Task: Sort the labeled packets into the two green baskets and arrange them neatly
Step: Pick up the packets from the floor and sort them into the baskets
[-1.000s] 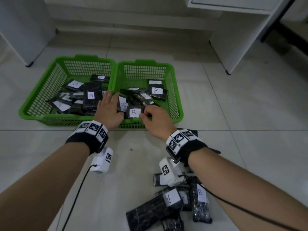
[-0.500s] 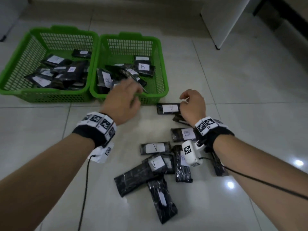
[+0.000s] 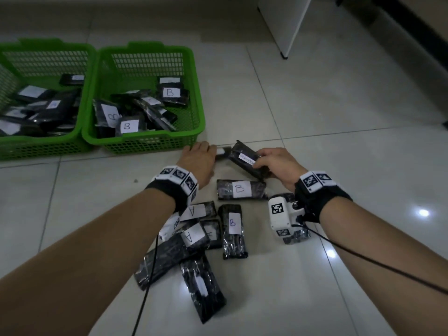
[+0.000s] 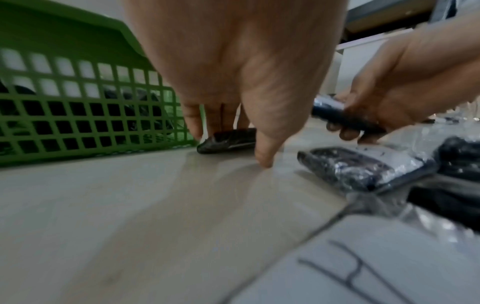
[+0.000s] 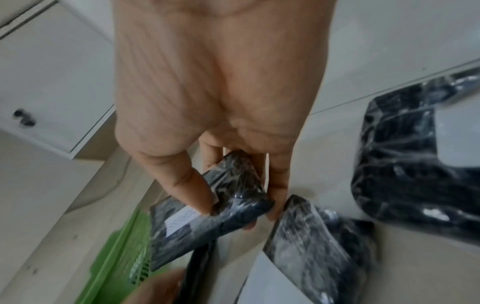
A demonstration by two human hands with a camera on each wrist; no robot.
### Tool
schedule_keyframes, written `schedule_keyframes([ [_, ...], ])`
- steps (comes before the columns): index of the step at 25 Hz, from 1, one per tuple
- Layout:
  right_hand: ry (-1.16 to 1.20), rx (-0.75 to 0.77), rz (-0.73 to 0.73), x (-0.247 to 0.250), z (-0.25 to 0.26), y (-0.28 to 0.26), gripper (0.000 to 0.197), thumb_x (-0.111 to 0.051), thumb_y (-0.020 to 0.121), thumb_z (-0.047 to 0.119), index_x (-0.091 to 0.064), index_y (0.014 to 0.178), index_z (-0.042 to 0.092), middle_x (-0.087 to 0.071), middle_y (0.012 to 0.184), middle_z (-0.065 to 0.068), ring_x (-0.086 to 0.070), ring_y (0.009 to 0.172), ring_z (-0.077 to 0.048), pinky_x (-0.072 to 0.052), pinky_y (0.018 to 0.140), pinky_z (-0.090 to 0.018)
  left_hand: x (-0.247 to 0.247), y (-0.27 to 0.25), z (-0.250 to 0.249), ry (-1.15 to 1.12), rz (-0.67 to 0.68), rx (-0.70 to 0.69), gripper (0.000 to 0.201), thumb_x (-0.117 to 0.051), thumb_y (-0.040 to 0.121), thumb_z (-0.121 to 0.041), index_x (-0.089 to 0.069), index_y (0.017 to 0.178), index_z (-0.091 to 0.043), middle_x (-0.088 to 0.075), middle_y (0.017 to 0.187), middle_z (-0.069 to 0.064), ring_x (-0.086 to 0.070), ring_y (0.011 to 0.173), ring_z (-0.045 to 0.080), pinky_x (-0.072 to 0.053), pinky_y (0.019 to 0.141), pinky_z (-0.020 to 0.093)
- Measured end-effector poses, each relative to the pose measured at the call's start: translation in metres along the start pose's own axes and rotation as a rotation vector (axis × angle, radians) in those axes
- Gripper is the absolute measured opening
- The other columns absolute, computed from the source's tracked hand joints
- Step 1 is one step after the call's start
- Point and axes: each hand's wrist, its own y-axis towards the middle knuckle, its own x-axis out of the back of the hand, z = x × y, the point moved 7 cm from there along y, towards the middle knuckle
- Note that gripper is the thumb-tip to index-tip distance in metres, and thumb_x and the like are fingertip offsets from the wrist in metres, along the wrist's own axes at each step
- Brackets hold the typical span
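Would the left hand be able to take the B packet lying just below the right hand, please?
Probably yes: the B packet lies uncovered on the floor beside the left hand, which only touches a small packet.

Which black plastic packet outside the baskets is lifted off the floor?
The black plastic-wrapped packet with the printed white strip label, gripped by the right hand and tilted above the tile. The other loose packets lie flat, including the B-labelled packet just below it.

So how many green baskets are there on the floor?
2. The left basket sits at the picture's left edge, partly cut off; the right basket stands beside it, touching or nearly so. No others show.
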Motion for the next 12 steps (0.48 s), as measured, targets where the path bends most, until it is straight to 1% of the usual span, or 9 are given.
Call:
schedule_keyframes([
  [2,0.193,-0.03,0.031,0.004,-0.003,-0.004,0.018,-0.064,0.079,-0.004,-0.07,0.089,0.01,-0.074,0.09,-0.018,-0.071,0.085,-0.034,-0.055,0.067,-0.031,0.0,-0.004,-0.005,0.065,-0.048,-0.022,0.039,-0.056,0.092,-0.023,-0.049,0.129,-0.012,-0.052,0.13,0.01,-0.049,0.122,0.031,-0.037,0.101,0.043],
  [3,0.268,-0.036,0.063,0.003,-0.001,-0.007,0.016,-0.058,0.082,-0.005,-0.064,0.092,0.005,-0.074,0.092,-0.024,-0.072,0.082,-0.038,-0.053,0.061,-0.031,-0.001,-0.009,-0.005,0.012,-0.07,-0.046,0.033,-0.053,0.094,-0.02,-0.051,0.125,-0.011,-0.053,0.126,0.011,-0.051,0.117,0.031,-0.041,0.099,0.043],
  [4,0.317,-0.037,0.084,0.001,0.003,-0.009,0.014,-0.05,0.084,-0.004,-0.058,0.094,0.003,-0.072,0.091,-0.027,-0.071,0.075,-0.039,-0.047,0.054,-0.029,0.003,-0.014,-0.003,-0.087,-0.097,-0.066,0.028,-0.049,0.095,-0.018,-0.052,0.122,-0.01,-0.055,0.12,0.011,-0.055,0.111,0.032,-0.046,0.093,0.043],
  [5,0.343,-0.035,0.081,-0.001,0.006,-0.009,0.014,-0.046,0.084,-0.001,-0.054,0.094,0.003,-0.071,0.087,-0.026,-0.068,0.065,-0.035,-0.039,0.051,-0.029,0.009,-0.022,0.001,-0.215,-0.127,-0.067,0.024,-0.047,0.098,-0.019,-0.052,0.118,-0.009,-0.057,0.113,0.011,-0.058,0.101,0.032,-0.049,0.085,0.041],
  [6,0.337,-0.018,0.056,-0.001,0.013,-0.008,0.011,-0.047,0.082,0.003,-0.053,0.09,0.005,-0.067,0.08,-0.022,-0.06,0.057,-0.029,-0.033,0.05,-0.03,0.018,-0.03,0.009,-0.34,-0.172,-0.055,0.019,-0.046,0.1,-0.022,-0.051,0.114,-0.011,-0.06,0.101,0.01,-0.06,0.089,0.031,-0.049,0.074,0.038],
  [7,0.314,0.018,0.016,-0.003,0.021,-0.006,0.008,-0.053,0.077,0.007,-0.051,0.084,0.01,-0.061,0.073,-0.015,-0.052,0.054,-0.024,-0.03,0.05,-0.03,0.028,-0.039,0.017,-0.435,-0.222,-0.04,0.015,-0.046,0.101,-0.025,-0.05,0.109,-0.013,-0.059,0.088,0.006,-0.059,0.076,0.027,-0.044,0.065,0.035],
  [8,0.259,0.084,-0.041,-0.004,0.03,-0.003,0.014,-0.06,0.07,0.011,-0.049,0.078,0.014,-0.055,0.069,-0.009,-0.046,0.055,-0.021,-0.03,0.051,-0.03,0.04,-0.047,0.027,-0.496,-0.268,-0.031,0.013,-0.046,0.102,-0.027,-0.047,0.104,-0.014,-0.056,0.079,0.001,-0.055,0.067,0.023,-0.038,0.059,0.032],
  [10,0.065,0.274,-0.18,-0.011,0.056,-0.006,0.028,-0.071,0.064,0.011,-0.046,0.074,0.02,-0.052,0.073,-0.001,-0.046,0.063,-0.017,-0.035,0.055,-0.029,0.066,-0.063,0.047,-0.581,-0.37,-0.042,0.013,-0.046,0.102,-0.028,-0.047,0.102,-0.015,-0.053,0.074,-0.003,-0.049,0.063,0.017,-0.031,0.058,0.031],
  [12,-0.1,0.471,-0.289,-0.029,0.085,-0.015,0.037,-0.077,0.064,0.01,-0.048,0.084,0.02,-0.059,0.082,0.002,-0.054,0.071,-0.016,-0.041,0.058,-0.026,0.09,-0.077,0.074,-0.623,-0.492,-0.042,0.021,-0.04,0.104,-0.027,-0.051,0.115,-0.013,-0.057,0.087,0.001,-0.051,0.074,0.016,-0.033,0.064,0.031],
])
